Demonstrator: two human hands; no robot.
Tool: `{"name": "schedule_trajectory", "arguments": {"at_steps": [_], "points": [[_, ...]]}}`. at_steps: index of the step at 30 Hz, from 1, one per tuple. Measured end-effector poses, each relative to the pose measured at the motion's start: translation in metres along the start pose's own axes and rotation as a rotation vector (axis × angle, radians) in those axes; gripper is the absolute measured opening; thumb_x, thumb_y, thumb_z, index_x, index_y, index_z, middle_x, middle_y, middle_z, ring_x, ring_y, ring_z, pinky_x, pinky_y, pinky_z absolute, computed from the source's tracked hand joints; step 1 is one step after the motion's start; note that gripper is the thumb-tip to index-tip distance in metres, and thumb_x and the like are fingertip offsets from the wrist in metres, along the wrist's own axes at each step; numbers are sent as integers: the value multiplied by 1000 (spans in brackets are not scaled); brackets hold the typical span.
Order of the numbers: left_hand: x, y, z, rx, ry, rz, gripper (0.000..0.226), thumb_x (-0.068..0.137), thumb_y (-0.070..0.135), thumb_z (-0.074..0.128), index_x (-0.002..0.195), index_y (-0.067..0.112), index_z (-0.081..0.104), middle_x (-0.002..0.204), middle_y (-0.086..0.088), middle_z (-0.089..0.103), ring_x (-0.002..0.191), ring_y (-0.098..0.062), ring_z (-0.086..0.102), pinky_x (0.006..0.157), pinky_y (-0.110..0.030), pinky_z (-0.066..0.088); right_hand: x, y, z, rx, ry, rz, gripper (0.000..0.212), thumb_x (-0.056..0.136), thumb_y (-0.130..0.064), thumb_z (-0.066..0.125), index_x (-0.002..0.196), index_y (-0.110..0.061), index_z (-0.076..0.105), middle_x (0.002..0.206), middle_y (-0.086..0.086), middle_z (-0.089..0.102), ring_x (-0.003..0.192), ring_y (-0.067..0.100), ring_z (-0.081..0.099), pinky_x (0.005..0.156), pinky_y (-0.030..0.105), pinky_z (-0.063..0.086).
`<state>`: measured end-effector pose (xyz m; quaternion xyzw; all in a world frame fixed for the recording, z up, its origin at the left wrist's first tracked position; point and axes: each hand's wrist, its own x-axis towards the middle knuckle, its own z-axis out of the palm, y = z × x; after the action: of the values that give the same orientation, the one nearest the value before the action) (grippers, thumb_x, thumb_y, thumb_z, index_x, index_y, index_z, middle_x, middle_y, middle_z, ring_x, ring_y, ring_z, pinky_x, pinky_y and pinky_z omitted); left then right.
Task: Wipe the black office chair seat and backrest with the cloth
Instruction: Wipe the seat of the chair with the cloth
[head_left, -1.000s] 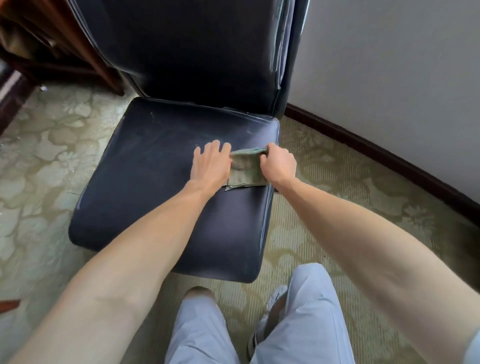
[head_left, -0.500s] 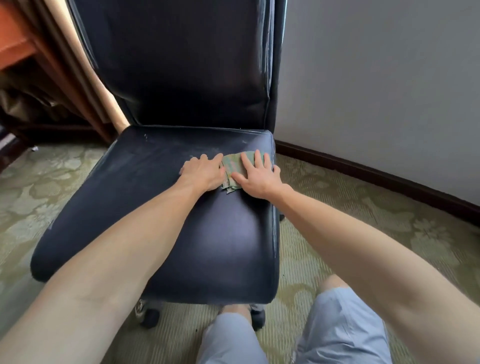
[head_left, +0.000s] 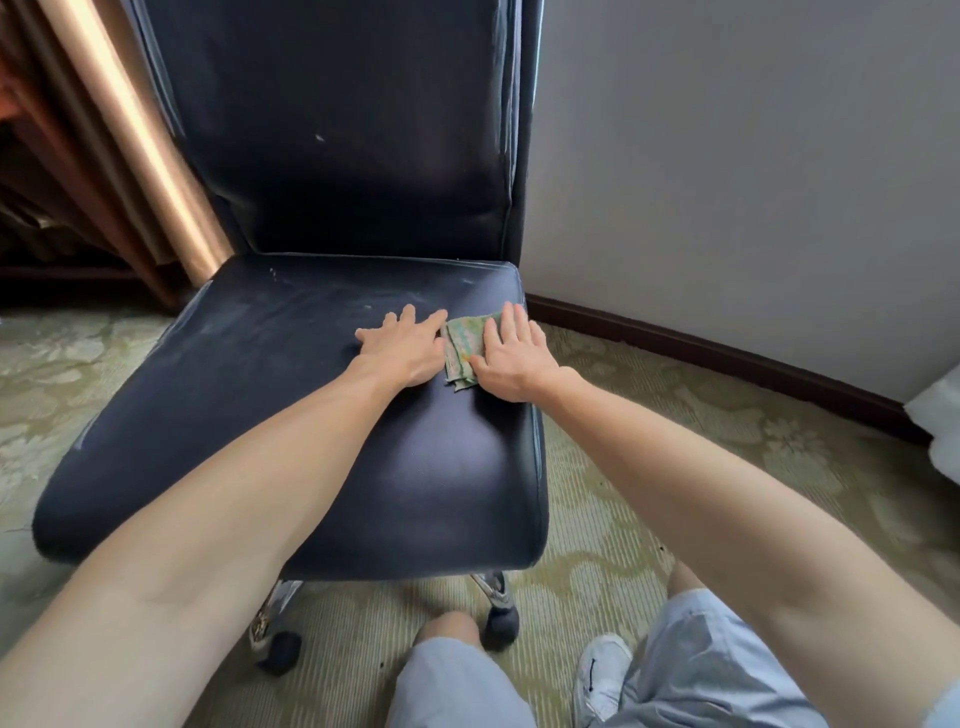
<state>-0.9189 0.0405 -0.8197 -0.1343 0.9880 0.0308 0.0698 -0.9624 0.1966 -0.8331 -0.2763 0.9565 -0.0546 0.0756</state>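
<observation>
The folded green cloth (head_left: 464, 349) lies on the black chair seat (head_left: 291, 415), just right of frame centre. The right hand (head_left: 511, 358) presses its straight fingers on the cloth's right edge. The left hand (head_left: 402, 345) lies flat against its left edge.

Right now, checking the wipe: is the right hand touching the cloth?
Touching. Head view: the right hand lies flat on the cloth, fingers straight.
</observation>
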Motion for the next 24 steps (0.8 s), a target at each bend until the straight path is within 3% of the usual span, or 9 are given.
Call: {"name": "schedule_trajectory", "arguments": {"at_steps": [2,6,11,17,20,24], "points": [[-1,-1,0,11,-12,7,55,99,32,27,152,38,19,160,-9,19,142,-33,24,106,-63,29,-2,-2,3,63,-5,-54,61,100,-36,23,153,-13,5,160,18,-6,148,32,-8,119,47,0],[1,-4,-2,5,-8,8,54,98,33,31,151,37,24,159,-9,21,139,-34,29,105,-60,32,4,-2,7,95,-36,-25,63,98,-53,21,154,-25,8,161,13,-5,148,29,-8,118,47,0],[-1,2,-3,-7,-9,-9,60,96,32,34,153,36,17,163,-10,10,135,-39,38,103,-51,38,12,9,2,96,-67,-26,66,99,-53,21,154,-20,6,162,7,-5,148,26,-9,120,43,-1],[-3,16,1,-27,29,23,57,96,32,33,152,34,22,160,-9,19,136,-33,34,100,-50,37,3,12,7,90,-37,-79,63,102,-45,19,154,-14,5,162,8,-3,149,25,-7,119,39,-2],[-4,12,-2,-4,20,55,61,95,36,35,154,35,19,153,-4,37,135,-29,37,97,-46,38,-7,18,7,54,-63,-138,62,102,-44,17,154,-13,4,162,8,-3,149,25,-8,119,39,-2],[-14,5,-3,31,5,65,57,97,39,34,153,36,24,159,5,27,145,-19,24,104,-47,34,-30,20,9,53,-89,-223,61,103,-43,16,154,-13,4,162,7,-5,148,23,-10,119,37,-4]]}}
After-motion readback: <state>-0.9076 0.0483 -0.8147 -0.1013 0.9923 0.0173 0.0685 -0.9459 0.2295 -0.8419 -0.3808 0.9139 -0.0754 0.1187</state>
